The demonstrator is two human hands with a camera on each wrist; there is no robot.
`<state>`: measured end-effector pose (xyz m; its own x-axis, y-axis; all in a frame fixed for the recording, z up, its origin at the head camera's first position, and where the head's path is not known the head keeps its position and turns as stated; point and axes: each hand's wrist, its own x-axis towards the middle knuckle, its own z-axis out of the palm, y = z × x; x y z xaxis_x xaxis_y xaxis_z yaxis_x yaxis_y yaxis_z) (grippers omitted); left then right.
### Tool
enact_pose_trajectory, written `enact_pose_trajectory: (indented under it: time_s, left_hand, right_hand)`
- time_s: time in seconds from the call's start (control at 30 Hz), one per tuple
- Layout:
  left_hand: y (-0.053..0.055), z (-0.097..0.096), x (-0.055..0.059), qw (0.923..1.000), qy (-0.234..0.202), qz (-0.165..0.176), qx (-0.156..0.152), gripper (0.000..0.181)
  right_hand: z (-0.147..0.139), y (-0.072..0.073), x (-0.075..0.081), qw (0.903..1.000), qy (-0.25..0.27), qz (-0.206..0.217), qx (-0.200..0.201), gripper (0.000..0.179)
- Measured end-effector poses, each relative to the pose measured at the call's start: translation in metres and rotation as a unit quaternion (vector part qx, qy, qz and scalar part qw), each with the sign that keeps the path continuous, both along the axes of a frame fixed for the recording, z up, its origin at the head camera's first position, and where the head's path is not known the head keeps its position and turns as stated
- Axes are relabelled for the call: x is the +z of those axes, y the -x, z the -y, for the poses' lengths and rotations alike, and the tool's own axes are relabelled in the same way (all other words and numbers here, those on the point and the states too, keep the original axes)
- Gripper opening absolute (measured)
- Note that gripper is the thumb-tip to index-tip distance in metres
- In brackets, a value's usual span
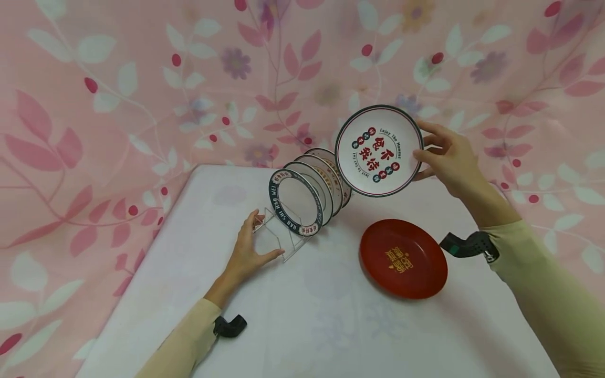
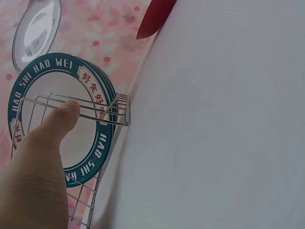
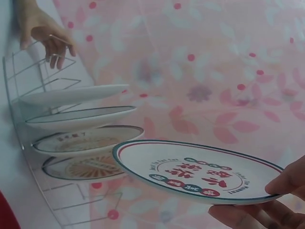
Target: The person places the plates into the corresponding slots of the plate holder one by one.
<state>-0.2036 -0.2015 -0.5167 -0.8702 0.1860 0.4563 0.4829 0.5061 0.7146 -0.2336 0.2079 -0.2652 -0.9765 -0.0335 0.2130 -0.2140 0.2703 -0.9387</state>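
Observation:
My right hand point(image 1: 449, 160) pinches the right edge of a round white plate point(image 1: 379, 151), thumb on its face and fingers behind. Red characters mark its middle and a dark line rings its rim; it is raised, apart from the other plates. My left hand point(image 1: 246, 254) grips the near end of a wire dish rack point(image 2: 127, 109), thumb on its top wires. Several plates stand on edge in the rack. The nearest plate point(image 2: 106, 143) has a wide dark teal rim lettered HAO SHI HAO WEI. Behind it are a plain white plate point(image 3: 81, 116) and patterned plates point(image 3: 90, 168).
A shallow red dish point(image 1: 425, 262) with gold characters lies on the white-covered table point(image 1: 312, 325), right of the rack. Pink floral cloth point(image 1: 293, 68) hangs behind the table. Black camera mounts sit at both wrists.

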Motion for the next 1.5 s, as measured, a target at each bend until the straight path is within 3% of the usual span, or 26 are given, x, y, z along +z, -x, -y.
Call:
enact_pose_trajectory:
  time_s: [0.17,0.43,0.67,0.9,1.23,1.5]
  left_hand:
    - [0.001,-0.003,0.0,1.0,-0.001,-0.009,-0.002,0.12]
    - [0.002,-0.003,-0.001,0.9998,0.009,-0.017,-0.003,0.12]
    - [-0.001,-0.001,-0.006,0.9998,0.012,-0.014,0.0,0.121]
    - [-0.003,-0.002,-0.008,0.9999,0.014,-0.001,0.003,0.12]
    - [0.0,-0.002,-0.004,0.9998,0.015,-0.013,0.004,0.121]
    - [-0.001,-0.001,-0.002,0.9998,0.013,-0.012,0.005,0.121]
  right_hand:
    - [-0.003,0.014,0.007,0.9977,-0.054,-0.013,-0.039,0.062]
    - [-0.004,0.036,-0.001,0.9968,-0.046,0.015,-0.064,0.063]
    - [0.006,0.055,-0.028,0.9939,-0.094,0.038,-0.042,0.063]
    - [0.015,0.06,-0.051,0.9952,-0.078,0.056,-0.016,0.062]
    - [0.033,0.067,-0.067,0.9926,-0.113,0.045,0.009,0.06]
    - [0.05,0.077,-0.086,0.9898,-0.124,0.038,0.058,0.056]
